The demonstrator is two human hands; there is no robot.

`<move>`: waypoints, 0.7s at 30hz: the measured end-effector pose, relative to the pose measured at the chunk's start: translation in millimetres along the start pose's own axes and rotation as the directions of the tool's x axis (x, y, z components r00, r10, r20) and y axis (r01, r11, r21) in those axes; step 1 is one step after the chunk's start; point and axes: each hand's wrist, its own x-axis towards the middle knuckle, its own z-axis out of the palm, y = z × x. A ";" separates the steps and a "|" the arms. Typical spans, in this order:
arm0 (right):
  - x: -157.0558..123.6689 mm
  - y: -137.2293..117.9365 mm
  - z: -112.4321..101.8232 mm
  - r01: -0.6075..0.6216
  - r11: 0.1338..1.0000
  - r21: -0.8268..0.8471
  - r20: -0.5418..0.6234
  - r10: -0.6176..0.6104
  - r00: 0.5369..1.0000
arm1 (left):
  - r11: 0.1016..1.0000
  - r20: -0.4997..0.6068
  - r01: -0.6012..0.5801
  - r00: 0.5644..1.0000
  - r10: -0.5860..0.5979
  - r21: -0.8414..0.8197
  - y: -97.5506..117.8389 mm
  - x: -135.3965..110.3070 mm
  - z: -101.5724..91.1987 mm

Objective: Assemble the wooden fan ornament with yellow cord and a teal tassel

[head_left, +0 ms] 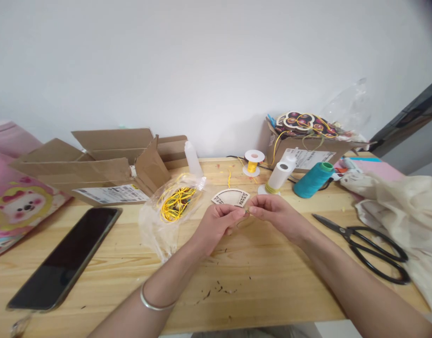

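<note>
My left hand (225,218) and my right hand (268,209) meet over the middle of the table, fingertips pinched close together. Between them is a thin greenish cord (247,211), and a loop of it hangs below the fingers. Just behind the hands lies a fan-shaped wooden piece (230,197) with cut-out corners; a twisted yellow cord (229,179) runs from its top. Part of its lower edge is hidden by my fingers. Whether the thin cord is joined to the wooden piece, I cannot tell.
Left: a plastic bag of yellow cords (177,204), an open cardboard box (106,171), a phone (66,258). Right: a yellow cord spool (253,164), a white spool (277,178), a teal thread cone (312,180), black-handled scissors (363,244), cream cloth (395,211) and a filled box (303,152).
</note>
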 end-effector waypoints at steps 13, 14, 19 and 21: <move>-0.1 0.4 0.6 0.002 1.000 0.023 -0.029 -0.001 1.000 | 0.999 -0.011 -0.027 1.000 0.027 -0.037 1.4 -0.5 0.1; 0.2 0.3 0.1 0.010 1.000 0.017 -0.031 -0.009 0.999 | 0.999 -0.005 -0.023 1.000 0.023 -0.037 1.1 -0.3 -0.9; 2.3 3.5 -0.5 0.081 0.995 -0.058 -0.082 -0.085 0.993 | 0.994 0.039 -0.006 0.999 0.010 -0.106 -0.2 0.4 -4.8; 4.1 6.8 0.7 0.122 0.986 -0.117 -0.059 -0.130 0.990 | 0.991 0.051 -0.011 0.999 0.018 -0.130 0.1 -0.2 -5.1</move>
